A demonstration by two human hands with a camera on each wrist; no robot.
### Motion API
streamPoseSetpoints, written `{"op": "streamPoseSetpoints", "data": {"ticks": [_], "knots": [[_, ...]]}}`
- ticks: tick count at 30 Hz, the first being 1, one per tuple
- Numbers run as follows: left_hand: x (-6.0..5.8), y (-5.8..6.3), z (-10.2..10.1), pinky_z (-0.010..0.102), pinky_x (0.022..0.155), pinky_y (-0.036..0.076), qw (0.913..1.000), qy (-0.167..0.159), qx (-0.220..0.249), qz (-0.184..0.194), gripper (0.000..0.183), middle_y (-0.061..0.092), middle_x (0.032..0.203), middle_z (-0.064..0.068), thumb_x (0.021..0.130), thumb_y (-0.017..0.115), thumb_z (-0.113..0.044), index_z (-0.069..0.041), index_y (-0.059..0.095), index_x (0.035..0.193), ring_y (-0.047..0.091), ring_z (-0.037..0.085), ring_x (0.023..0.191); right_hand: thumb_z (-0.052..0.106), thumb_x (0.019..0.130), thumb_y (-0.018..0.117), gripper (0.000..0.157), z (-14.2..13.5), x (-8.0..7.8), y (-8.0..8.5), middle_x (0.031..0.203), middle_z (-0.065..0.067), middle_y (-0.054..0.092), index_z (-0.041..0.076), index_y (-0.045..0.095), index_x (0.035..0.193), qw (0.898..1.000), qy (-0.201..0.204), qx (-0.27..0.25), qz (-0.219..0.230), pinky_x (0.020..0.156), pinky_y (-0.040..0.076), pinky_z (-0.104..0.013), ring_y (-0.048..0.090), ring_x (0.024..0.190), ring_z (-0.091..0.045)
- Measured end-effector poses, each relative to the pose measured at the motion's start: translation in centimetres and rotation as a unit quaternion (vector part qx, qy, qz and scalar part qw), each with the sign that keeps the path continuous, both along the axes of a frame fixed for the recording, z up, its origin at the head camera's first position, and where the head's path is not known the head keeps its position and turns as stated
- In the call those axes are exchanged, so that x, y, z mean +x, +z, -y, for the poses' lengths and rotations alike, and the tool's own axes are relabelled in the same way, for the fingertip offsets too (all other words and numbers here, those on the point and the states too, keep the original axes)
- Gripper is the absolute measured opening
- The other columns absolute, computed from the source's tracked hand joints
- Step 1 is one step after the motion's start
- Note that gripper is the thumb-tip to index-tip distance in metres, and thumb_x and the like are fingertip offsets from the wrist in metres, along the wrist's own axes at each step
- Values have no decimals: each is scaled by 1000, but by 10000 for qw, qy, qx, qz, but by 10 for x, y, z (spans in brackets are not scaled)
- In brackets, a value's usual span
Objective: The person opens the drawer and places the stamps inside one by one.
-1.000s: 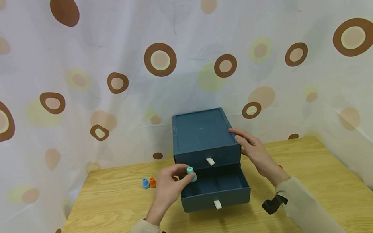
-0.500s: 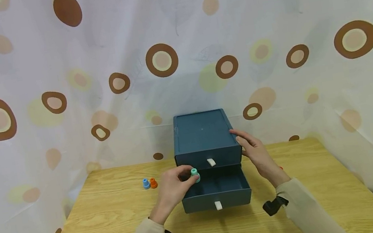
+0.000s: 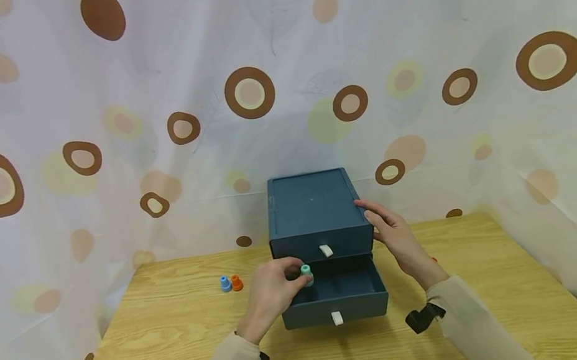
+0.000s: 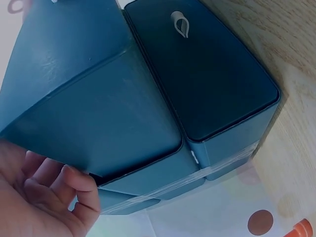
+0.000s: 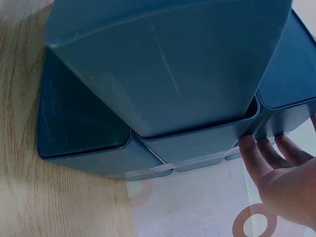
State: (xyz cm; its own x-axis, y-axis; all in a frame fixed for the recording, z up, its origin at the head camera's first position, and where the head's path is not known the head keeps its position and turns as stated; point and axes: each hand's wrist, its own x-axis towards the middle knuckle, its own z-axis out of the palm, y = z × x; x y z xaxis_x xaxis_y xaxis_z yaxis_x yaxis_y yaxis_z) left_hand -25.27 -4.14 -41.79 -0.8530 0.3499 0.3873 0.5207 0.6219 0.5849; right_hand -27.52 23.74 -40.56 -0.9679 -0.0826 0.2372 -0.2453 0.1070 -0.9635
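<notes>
My left hand (image 3: 274,292) pinches a small mint-green stepped plastic piece (image 3: 306,273) with a hole in its top, between thumb and fingers. It holds the piece over the left part of the pulled-out drawer (image 3: 362,307) of a dark blue drawer cabinet (image 3: 315,204). In the left wrist view the curled fingers (image 4: 81,190) show beside the drawer's side wall, and the piece is hidden. My right hand (image 3: 402,244) rests its fingertips on the cabinet's right side, fingers fairly straight, as the right wrist view also shows.
A blue piece (image 3: 225,284) and an orange piece (image 3: 237,282) of like shape stand on the wooden table (image 3: 179,348) left of the cabinet. Part of a red thing (image 3: 434,259) shows behind the right wrist. A patterned curtain (image 3: 163,67) hangs behind.
My left hand has moved a little right and lower with the mint-green piece, further over the drawer. My right hand has stayed at the cabinet's side.
</notes>
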Motion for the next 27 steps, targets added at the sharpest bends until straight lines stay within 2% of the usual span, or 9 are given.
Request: {"op": "streamPoseSetpoints", "data": {"ticks": [12,22,27], "knots": [[-4,0,-2,22,65,53,9993,0,-283,229,21,76,92,-1,82,80,-26,-12,78,97,71,10,79,43,104,42,55,1,0,2,163,-8,22,13,40,151,10000,15,-37,22,114,26,-62,25,148,-34],[-5,0,-2,23,66,55,9989,-79,-272,374,20,76,89,0,81,81,-24,-10,78,95,70,8,77,43,104,43,55,1,0,2,163,-8,22,13,40,150,10000,4,-12,59,114,25,-63,23,149,-33],[-5,-1,-2,25,69,57,9989,-137,-301,344,24,76,93,3,81,80,-23,-7,77,100,72,11,80,43,104,42,55,1,0,2,163,-8,22,13,39,151,10000,25,-31,57,114,26,-63,25,148,-34]]}}
